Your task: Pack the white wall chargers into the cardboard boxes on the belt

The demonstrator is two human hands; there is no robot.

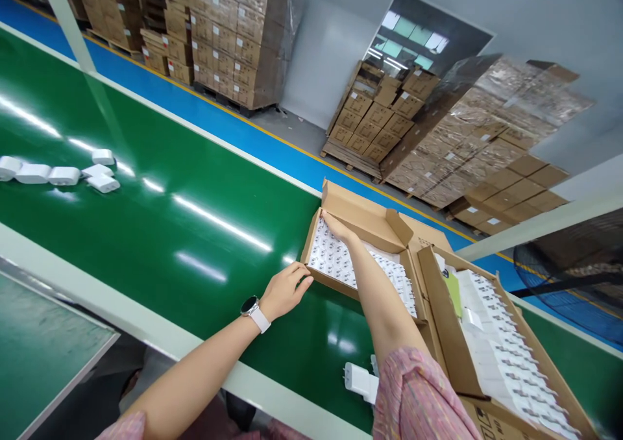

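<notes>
An open cardboard box holds rows of small white chargers with metal prongs upward. My left hand, with a watch on the wrist, is open; its fingertips touch the box's near left corner, thumb apart. My right hand reaches over the chargers into the far left corner of the same box; its fingertips are mostly hidden there. Below the box, a loose white charger lies on the green belt, partly covered by my right sleeve.
A second open box full of chargers stands at the right. Several white chargers lie on the green belt at the left. Stacked cartons stand beyond the blue floor strip. A fan is at the far right.
</notes>
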